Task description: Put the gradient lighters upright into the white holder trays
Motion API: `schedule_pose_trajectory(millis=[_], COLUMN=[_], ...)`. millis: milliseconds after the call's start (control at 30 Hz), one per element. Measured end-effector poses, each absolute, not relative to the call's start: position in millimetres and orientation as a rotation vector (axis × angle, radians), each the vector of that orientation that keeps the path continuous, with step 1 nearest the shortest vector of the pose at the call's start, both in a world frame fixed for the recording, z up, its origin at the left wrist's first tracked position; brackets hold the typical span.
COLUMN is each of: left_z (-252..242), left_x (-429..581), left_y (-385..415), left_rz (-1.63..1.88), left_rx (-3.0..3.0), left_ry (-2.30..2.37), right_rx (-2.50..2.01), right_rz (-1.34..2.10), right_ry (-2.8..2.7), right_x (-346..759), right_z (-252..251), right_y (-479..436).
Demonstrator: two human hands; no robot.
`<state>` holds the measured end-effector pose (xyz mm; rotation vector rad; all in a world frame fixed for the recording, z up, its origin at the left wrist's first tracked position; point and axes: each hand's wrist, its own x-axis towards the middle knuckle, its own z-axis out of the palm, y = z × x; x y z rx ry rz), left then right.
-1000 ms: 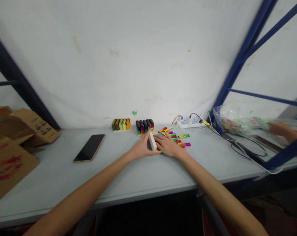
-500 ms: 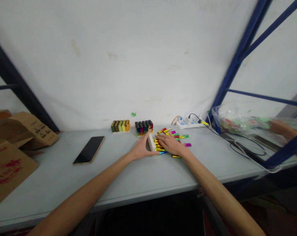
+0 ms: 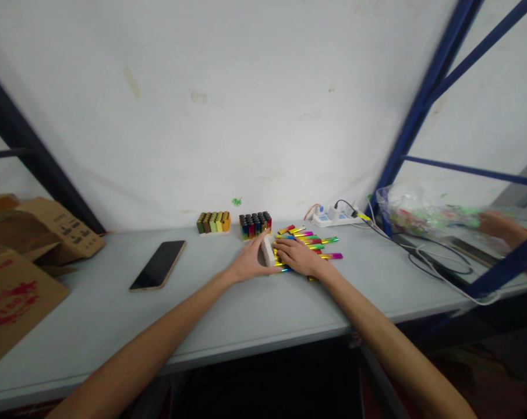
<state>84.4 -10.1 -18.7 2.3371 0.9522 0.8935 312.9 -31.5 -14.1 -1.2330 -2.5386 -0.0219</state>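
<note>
My left hand (image 3: pixel 248 263) grips a small white block-shaped tray (image 3: pixel 268 252), tilted on its edge on the grey table (image 3: pixel 228 314). Beside it, my right hand (image 3: pixel 299 256) lies flat, fingers stretched out, on a heap of several shiny multicoloured lighters (image 3: pixel 316 244). Just behind my hands stands a tray of dark-topped lighters (image 3: pixel 255 224). To its left stands a row of yellow, green and orange lighters (image 3: pixel 214 222).
A dark phone (image 3: pixel 158 265) lies left of my hands. Cardboard boxes (image 3: pixel 23 250) fill the far left. A white power strip (image 3: pixel 335 217) with cables sits at the back right. Another person's hand (image 3: pixel 499 224) holds a clear plastic bag (image 3: pixel 414 214) beyond the blue frame.
More loose lighters now show fanned out around my right hand, which has shifted slightly. My left hand keeps its hold on the white tray. The view has tilted a little.
</note>
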Motion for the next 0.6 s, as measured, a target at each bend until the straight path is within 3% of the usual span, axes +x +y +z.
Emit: schedule_pose_trajectory(millis=[600], left_z=[-13.5], left_x=[82.5], left_y=[-8.8], left_rz=[0.926], left_rx=[2.349], left_ry=[0.929], right_rx=[-1.195], right_rz=[-0.021], right_ry=[-2.53], right_x=[296.0], right_z=[-13.4], right_y=[-40.0])
